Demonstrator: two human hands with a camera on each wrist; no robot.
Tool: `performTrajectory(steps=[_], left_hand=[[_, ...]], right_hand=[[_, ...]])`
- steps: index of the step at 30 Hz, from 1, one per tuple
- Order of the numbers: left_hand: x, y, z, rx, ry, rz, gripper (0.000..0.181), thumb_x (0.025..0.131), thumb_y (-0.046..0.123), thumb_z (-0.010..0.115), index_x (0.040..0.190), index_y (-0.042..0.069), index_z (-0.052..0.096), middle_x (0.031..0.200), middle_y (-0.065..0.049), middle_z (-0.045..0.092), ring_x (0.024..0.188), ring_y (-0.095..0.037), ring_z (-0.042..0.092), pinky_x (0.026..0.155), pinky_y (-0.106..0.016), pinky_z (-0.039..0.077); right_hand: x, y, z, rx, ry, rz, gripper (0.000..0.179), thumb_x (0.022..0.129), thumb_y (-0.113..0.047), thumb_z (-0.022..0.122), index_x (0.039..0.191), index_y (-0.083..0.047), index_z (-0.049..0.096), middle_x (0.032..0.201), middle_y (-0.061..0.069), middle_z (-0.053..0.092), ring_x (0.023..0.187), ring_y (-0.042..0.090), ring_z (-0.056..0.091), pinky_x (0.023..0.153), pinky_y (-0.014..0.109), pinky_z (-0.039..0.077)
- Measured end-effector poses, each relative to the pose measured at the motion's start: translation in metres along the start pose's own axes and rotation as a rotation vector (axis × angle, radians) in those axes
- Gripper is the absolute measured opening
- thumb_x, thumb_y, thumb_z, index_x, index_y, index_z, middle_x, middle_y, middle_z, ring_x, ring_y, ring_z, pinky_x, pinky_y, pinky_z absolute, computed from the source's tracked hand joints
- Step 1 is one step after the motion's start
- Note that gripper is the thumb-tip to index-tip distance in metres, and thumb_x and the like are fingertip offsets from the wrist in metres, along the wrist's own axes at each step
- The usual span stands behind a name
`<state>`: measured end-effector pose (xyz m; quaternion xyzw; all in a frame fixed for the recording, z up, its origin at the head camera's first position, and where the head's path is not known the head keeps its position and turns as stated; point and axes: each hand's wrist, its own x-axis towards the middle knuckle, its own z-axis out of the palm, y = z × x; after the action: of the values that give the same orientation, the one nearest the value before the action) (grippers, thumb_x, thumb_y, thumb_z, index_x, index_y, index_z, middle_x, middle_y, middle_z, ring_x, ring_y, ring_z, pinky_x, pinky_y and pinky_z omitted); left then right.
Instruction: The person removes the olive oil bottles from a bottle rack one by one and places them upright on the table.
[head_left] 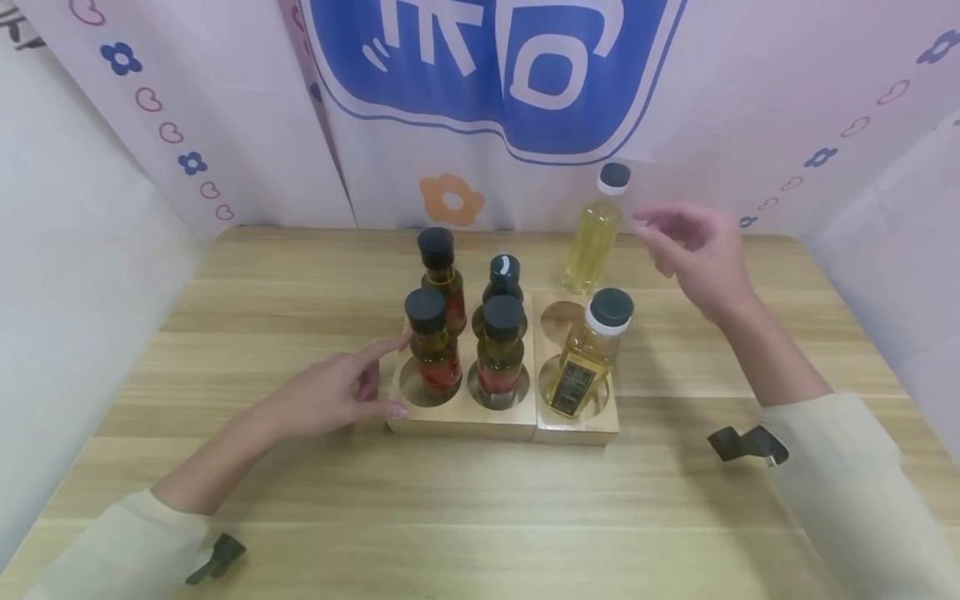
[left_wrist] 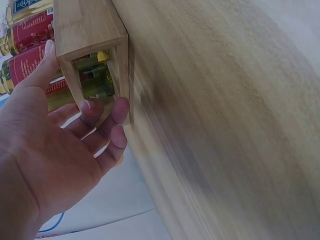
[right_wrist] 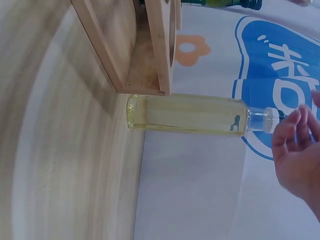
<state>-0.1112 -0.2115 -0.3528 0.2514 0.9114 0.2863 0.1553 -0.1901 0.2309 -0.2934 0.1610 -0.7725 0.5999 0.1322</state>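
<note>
My left hand (head_left: 330, 396) rests at the left end of a wooden bottle rack (head_left: 465, 427), thumb at the front corner and index finger on the upper edge. In the left wrist view its other fingers bend loosely by the rack's open end. Dark-capped bottles with red labels (head_left: 435, 358) stand in the left section. A clear bottle of yellow oil (head_left: 592, 246) with a dark green cap stands behind the right section. Just right of its neck hovers my right hand (head_left: 701, 258), fingers loosely curled around nothing. A dark-labelled oil bottle (head_left: 588, 358) leans in the front right hole.
The rack's rear right hole (head_left: 561, 323) shows its round rim. A green-capped bottle (head_left: 505, 271) stands in the rear of the left section. Behind the wooden table (head_left: 300, 517) hangs a printed cloth (head_left: 255, 142) with a blue sign and flowers.
</note>
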Motion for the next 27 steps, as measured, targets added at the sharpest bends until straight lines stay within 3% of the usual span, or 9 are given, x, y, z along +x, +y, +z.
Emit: performTrajectory(steps=[4,8,13,16,19,22,27], left_hand=[[0.000,0.000,-0.001,0.004,-0.002,0.002,0.095,0.090,0.052,0.077,0.162,0.009,0.032,0.069,0.006,0.050,0.058,-0.010,0.045,0.055,-0.028,0.041],[0.000,0.001,-0.002,0.002,-0.005,0.008,0.094,0.091,0.051,0.077,0.162,0.007,0.033,0.069,0.006,0.050,0.058,-0.009,0.045,0.056,-0.028,0.041],[0.000,0.001,-0.003,0.003,-0.006,0.009,0.093,0.091,0.050,0.078,0.161,0.007,0.034,0.068,0.006,0.050,0.058,-0.009,0.045,0.056,-0.028,0.041],[0.001,0.001,-0.003,0.005,-0.006,0.010,0.092,0.091,0.050,0.077,0.161,0.007,0.034,0.068,0.006,0.050,0.058,-0.009,0.045,0.056,-0.028,0.041],[0.001,0.001,-0.003,0.009,-0.008,0.013,0.092,0.091,0.050,0.077,0.161,0.007,0.035,0.068,0.006,0.050,0.058,-0.009,0.045,0.056,-0.028,0.041],[0.002,0.000,-0.004,0.011,-0.018,0.014,0.092,0.091,0.051,0.077,0.160,0.007,0.035,0.067,0.006,0.050,0.058,-0.008,0.045,0.056,-0.028,0.041],[0.004,0.000,-0.008,0.026,-0.040,0.022,0.094,0.090,0.053,0.077,0.160,0.005,0.035,0.066,0.007,0.051,0.058,-0.009,0.047,0.056,-0.028,0.043]], right_hand=[[-0.011,-0.003,0.000,0.172,-0.110,-0.088,0.021,0.093,0.012,0.062,0.104,0.002,0.078,0.074,0.007,0.067,0.056,0.014,0.053,0.050,0.021,0.043],[-0.018,-0.006,-0.001,0.266,-0.320,-0.191,0.034,0.086,0.019,0.054,0.108,0.004,0.076,0.082,0.010,0.067,0.066,0.016,0.056,0.052,0.023,0.044],[-0.025,-0.009,-0.001,0.291,-0.573,-0.285,0.045,0.080,0.021,0.052,0.121,0.010,0.069,0.108,0.012,0.072,0.094,0.020,0.065,0.074,0.026,0.057],[-0.029,-0.011,0.002,0.256,-0.662,-0.306,0.047,0.078,0.021,0.057,0.123,0.011,0.067,0.115,0.014,0.071,0.096,0.020,0.066,0.076,0.029,0.058],[-0.034,-0.012,0.006,0.204,-0.684,-0.312,0.046,0.076,0.019,0.066,0.120,0.006,0.070,0.110,0.012,0.070,0.084,0.018,0.061,0.065,0.027,0.053],[-0.038,-0.012,0.012,0.166,-0.651,-0.296,0.042,0.074,0.017,0.074,0.114,0.001,0.073,0.103,0.008,0.068,0.074,0.015,0.054,0.059,0.026,0.049],[-0.041,-0.012,0.017,0.171,-0.608,-0.302,0.041,0.074,0.018,0.076,0.110,0.000,0.075,0.100,0.007,0.068,0.077,0.014,0.056,0.061,0.024,0.050]])
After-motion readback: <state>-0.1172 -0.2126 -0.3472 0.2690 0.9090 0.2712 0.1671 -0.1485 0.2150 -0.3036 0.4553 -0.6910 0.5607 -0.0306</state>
